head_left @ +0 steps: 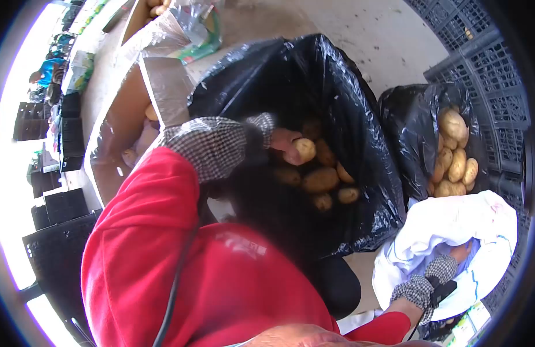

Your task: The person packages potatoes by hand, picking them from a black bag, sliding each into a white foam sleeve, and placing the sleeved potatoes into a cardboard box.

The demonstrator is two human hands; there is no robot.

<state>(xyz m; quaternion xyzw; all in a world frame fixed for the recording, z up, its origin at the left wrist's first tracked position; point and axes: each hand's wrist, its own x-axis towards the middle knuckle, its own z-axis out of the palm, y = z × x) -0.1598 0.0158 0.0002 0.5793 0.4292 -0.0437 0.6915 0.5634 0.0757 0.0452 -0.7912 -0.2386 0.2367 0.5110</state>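
My left hand (286,146), in a checked sleeve cover, is closed on a pale potato (305,150). It is inside a large open black plastic bag (360,144), above several loose potatoes (320,180) lying in it. At the lower right, my right hand (462,252) reaches into the mouth of a white woven sack (441,217). A fold of the sack hides its fingers, so I cannot see whether they hold anything.
A smaller black bag (403,124) holds several potatoes (454,165) beside dark plastic crates (481,75). On the left stands an open cardboard box (114,124) with a plastic liner and potatoes. Black crates (59,243) stand along the far left.
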